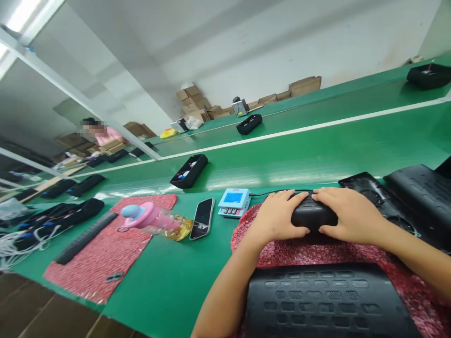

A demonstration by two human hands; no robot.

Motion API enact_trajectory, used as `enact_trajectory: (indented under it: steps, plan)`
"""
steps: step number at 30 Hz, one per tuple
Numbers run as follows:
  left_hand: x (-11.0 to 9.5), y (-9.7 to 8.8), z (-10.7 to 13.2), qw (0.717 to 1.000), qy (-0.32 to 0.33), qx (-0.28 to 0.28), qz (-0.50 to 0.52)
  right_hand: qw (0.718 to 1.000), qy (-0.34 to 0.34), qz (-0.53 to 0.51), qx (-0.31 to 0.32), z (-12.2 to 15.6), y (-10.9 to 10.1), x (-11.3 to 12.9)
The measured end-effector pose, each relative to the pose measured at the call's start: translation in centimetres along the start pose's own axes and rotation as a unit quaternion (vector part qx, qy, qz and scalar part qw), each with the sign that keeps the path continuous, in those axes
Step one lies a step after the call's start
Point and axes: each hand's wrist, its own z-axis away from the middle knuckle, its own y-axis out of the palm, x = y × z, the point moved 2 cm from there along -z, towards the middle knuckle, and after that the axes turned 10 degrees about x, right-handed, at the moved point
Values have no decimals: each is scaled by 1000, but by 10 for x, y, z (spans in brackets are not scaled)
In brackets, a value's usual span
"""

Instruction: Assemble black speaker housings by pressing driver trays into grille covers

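My left hand (276, 218) and my right hand (348, 216) are closed on the two ends of a black plastic housing (313, 211). Their fingers lie over its top, and the thumbs press the near side. Red bubble wrap (299, 252) lies underneath. Closer to me rests a larger black casing (317, 300) with rows of slots. A small blue tester (234, 202) with a lit screen stands left of my left hand, with a thin black cable leading from it. Right of my right hand lies an open black shell (368, 188) with round speaker-like parts, beside another slotted casing (419, 197).
On the green bench at left are a phone (202, 218), a pink-lidded bottle (158, 220) and a black bar (86, 238) on red bubble wrap. Black trays (190, 171) sit on the green belt beyond. A person (104, 134) is at the far left.
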Motion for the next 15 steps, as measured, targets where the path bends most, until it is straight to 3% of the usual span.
enact_trajectory:
  steps: [15]
  plan:
    - [0,4,-3,1000,-21,-11,-16,1000,-13,0,-2,-2,1,-4]
